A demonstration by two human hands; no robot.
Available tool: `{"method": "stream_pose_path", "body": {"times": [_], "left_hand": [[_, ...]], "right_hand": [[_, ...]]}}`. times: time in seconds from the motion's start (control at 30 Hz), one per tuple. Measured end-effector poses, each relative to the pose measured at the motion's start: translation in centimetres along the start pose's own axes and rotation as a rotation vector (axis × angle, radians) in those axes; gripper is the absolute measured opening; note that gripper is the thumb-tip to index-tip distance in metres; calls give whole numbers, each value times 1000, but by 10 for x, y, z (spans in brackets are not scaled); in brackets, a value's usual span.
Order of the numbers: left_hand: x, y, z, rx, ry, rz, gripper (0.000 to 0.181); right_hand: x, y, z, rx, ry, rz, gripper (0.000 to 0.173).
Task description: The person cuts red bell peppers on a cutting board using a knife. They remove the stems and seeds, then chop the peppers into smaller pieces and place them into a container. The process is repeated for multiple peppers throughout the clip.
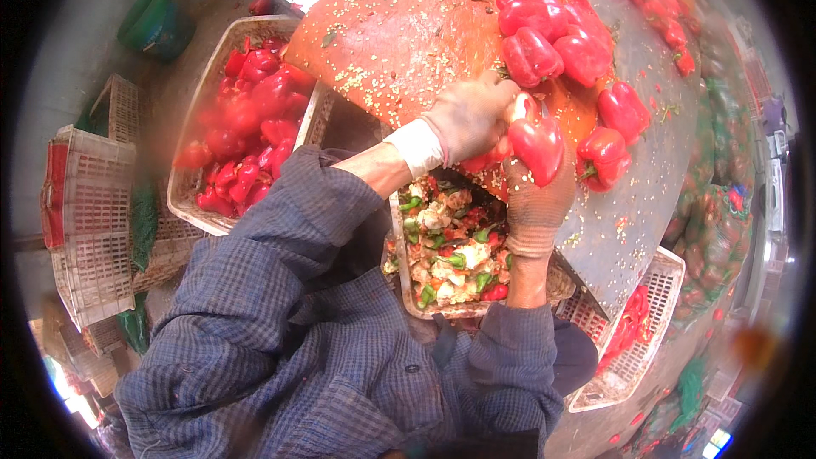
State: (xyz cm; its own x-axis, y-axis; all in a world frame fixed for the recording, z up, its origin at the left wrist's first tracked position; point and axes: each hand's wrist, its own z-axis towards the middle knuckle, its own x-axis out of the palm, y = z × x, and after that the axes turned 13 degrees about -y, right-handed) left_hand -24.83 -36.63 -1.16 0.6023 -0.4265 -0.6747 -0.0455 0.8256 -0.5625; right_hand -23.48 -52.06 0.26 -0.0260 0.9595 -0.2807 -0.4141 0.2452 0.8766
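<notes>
My right hand (539, 210), in a soiled knit glove, holds a red bell pepper (539, 148) from below. A pale cut edge shows near the pepper's top. My left hand (468, 116), gloved and with a white wrap (415, 148) at the wrist, is curled against the pepper's left side. Red pepper flesh (489, 158) shows beneath the left palm; its fingertips are mostly hidden. Both hands are at the near edge of an orange board (395, 32) strewn with pale seeds. Whole red bell peppers (532, 56) lie just beyond them.
Below my hands, a crate (440, 313) holds seedy cores and green stems. To the left, a white crate (180, 188) is filled with red peppers. Another crate (666, 325) stands under the metal tabletop (605, 242). Mesh sacks (714, 255) line the right side.
</notes>
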Motion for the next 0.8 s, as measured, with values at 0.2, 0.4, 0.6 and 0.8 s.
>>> {"method": "stream_pose_path", "body": {"times": [0.2,0.4,0.6,0.8], "left_hand": [[4,13,8,-75,-72,14,35],[-10,-1,7,-17,-68,28,43],[-36,-19,0,240,-183,-88,56],[-23,-27,-14,314,29,-143,39]], "right_hand": [[-24,-33,-6,449,54,521,57],[-52,-30,0,766,102,1077,59],[-47,-31,1,792,189,986,60],[-33,-30,-6,765,335,882,49]]}}
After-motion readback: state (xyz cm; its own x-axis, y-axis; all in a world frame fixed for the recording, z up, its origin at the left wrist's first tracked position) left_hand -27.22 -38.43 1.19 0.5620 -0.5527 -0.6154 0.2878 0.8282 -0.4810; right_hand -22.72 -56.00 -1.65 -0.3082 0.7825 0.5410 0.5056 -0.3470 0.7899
